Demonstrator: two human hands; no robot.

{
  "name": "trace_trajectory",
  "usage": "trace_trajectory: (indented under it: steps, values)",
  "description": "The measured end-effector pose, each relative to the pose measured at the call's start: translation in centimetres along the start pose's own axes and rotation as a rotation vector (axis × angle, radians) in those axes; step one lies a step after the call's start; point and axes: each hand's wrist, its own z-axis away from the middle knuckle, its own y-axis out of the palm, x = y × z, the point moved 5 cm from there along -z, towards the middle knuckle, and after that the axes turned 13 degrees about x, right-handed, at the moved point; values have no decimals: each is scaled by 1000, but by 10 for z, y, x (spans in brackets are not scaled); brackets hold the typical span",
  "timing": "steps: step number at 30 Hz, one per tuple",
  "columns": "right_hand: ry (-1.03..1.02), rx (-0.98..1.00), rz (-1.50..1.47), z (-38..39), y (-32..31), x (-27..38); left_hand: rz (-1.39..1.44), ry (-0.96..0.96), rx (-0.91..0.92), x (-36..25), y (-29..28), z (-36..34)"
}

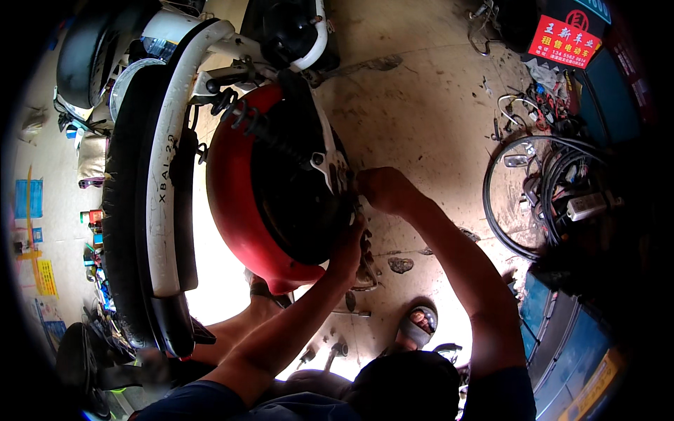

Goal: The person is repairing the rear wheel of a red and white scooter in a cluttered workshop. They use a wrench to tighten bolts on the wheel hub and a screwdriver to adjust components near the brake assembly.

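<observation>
Red fender (pixel 232 203) curves along the left side of the black wheel (pixel 302 200) in the head view. At the wheel's right edge are 2 hands, close but apart: right hand (pixel 386 191) near the white bracket (pixel 321 162), left hand (pixel 348 245) lower. Their fingertips are dark, so I cannot tell what they clamp. White frame (pixel 164 196) is left of the wheel; black cable coil (pixel 489 203) lies to its right.
</observation>
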Motion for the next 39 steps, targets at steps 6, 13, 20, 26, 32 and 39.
trace_trajectory:
  steps: [6,13,20,26,32,39]
  values:
    - [56,-146,-67,3,11,-3,22,-36,40,1,-3,1]
    - [86,44,129,1,9,2,-13,-12,-60,1,-5,-1]
    - [240,146,-197,-12,14,-7,14,27,11,-5,0,4]
    - [29,23,27,-3,1,4,-46,69,24,-6,-1,1]
    - [32,-5,241,10,21,-23,-29,54,6,-7,0,2]
    - [461,-361,-158,130,138,-2,-79,64,96,-1,-8,-6]
